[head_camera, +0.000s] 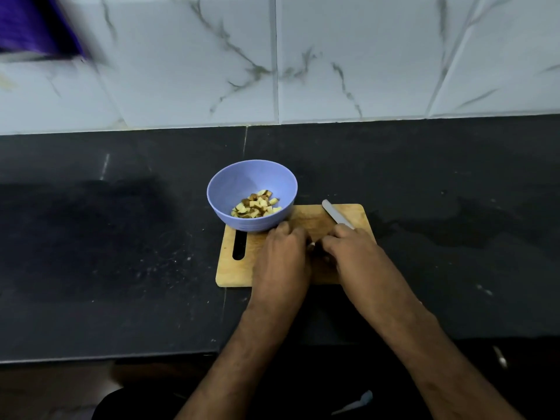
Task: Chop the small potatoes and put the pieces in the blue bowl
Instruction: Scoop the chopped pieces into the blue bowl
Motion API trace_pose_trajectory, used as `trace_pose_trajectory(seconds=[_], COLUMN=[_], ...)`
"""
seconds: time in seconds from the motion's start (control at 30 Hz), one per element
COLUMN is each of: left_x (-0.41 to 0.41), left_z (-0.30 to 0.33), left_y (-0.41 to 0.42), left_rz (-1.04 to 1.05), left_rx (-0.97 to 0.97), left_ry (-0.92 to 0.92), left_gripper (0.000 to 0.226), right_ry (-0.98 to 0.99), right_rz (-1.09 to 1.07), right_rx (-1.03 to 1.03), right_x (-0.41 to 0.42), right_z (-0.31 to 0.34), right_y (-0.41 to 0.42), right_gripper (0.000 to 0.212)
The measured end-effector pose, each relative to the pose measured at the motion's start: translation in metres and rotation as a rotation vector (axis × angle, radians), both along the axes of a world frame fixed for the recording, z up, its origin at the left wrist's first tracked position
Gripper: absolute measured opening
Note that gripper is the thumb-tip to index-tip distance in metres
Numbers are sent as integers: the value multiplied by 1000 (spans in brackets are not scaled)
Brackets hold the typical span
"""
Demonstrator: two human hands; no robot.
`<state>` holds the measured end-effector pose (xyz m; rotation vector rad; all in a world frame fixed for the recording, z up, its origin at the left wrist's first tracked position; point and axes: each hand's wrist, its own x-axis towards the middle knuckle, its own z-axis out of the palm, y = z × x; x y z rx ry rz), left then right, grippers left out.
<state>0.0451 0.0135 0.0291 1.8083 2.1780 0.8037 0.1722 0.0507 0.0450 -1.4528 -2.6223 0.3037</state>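
Note:
A blue bowl (251,189) holding several chopped potato pieces (257,205) stands on the far left corner of a wooden cutting board (233,268). My left hand (281,253) lies palm down on the board with fingers curled over something small; a pale bit shows at its fingertips, and what it is cannot be told. My right hand (348,247) grips a knife whose grey handle end (336,214) sticks out beyond the hand toward the back. The blade is hidden between my two hands.
The board lies on a dark stone counter (121,237) with a marble-tiled wall (333,56) behind. A blurred purple object (36,25) is at the upper left. The counter's front edge runs below the board.

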Motion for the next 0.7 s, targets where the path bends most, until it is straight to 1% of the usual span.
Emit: trace_pose_trajectory(seconds=[0.07, 0.13, 0.27, 0.3, 0.37, 0.47, 0.5, 0.57, 0.63, 0.7], left_x=[1, 0, -3, -3, -4, -8, -11, -20, -30, -42], left_z=[2, 4, 8, 11, 16, 24, 28, 36, 42, 45], left_y=[-2, -5, -11, -13, -17, -19, -19, -16, -11, -4], left_rz=[16, 28, 24, 29, 45, 76, 86, 108, 146, 186], left_rx=[11, 31, 67, 86, 163, 309, 355, 436, 469, 483], left_ry=[-1, -8, -94, -113, -134, -162, -171, -173, -160, -133], left_gripper=[9, 14, 28, 27, 16, 3, 3, 5, 6, 16], right_ry=[2, -22, 67, 66, 83, 83, 120, 325, 492, 574], right_rz=[-31, -45, -53, -44, -45, -72, -100, -119, -85, -24], right_rx=[22, 0, 16, 34, 32, -43, -58, 15, 107, 126], right_x=[-3, -6, -8, -8, -11, -15, -15, -18, -26, -43], right_z=[1, 3, 3, 3, 4, 14, 19, 31, 43, 55], right_y=[-2, 2, 16, 18, 21, 29, 31, 30, 31, 37], right_gripper=[28, 23, 12, 10, 9, 13, 15, 16, 15, 15])
